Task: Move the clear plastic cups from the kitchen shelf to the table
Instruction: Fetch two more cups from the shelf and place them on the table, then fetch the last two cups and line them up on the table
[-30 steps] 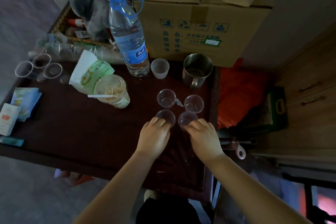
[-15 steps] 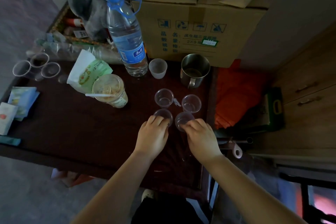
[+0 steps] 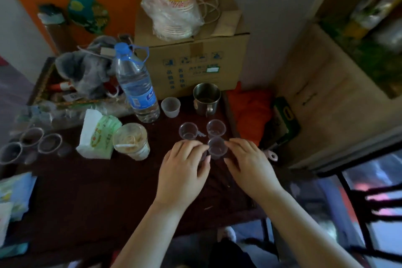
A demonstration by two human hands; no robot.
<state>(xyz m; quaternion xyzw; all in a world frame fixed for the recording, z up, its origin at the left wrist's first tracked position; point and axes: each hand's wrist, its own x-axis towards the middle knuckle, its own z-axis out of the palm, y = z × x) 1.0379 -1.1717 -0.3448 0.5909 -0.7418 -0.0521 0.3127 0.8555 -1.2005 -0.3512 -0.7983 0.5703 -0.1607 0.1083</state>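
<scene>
Two clear plastic cups stand empty on the dark table (image 3: pixel 87 191): one at the back left (image 3: pixel 188 131), one at the back right (image 3: pixel 215 128). Just in front of them, a third clear cup (image 3: pixel 217 149) sits between my hands, with the thumb and forefinger of my right hand (image 3: pixel 248 164) curved around its right side. My left hand (image 3: pixel 185 168) is curled over a fourth cup (image 3: pixel 203 156), which is almost wholly hidden under the fingers. Three more clear cups (image 3: pixel 30 138) stand at the table's far left edge.
Behind the cups are a steel mug (image 3: pixel 206 98), a small cloudy cup (image 3: pixel 170 107), a water bottle (image 3: pixel 137 87) and a cardboard box (image 3: pixel 195 67) with paper cups on top. A lidded drink (image 3: pixel 131 140) and a tissue pack (image 3: pixel 97 135) stand to the left. A dark chair frame (image 3: pixel 380 202) is at the right.
My head has tilted up, showing more of the box and wall. My left hand has closed further over its cup; the right hand's fingers have spread beside the front right cup.
</scene>
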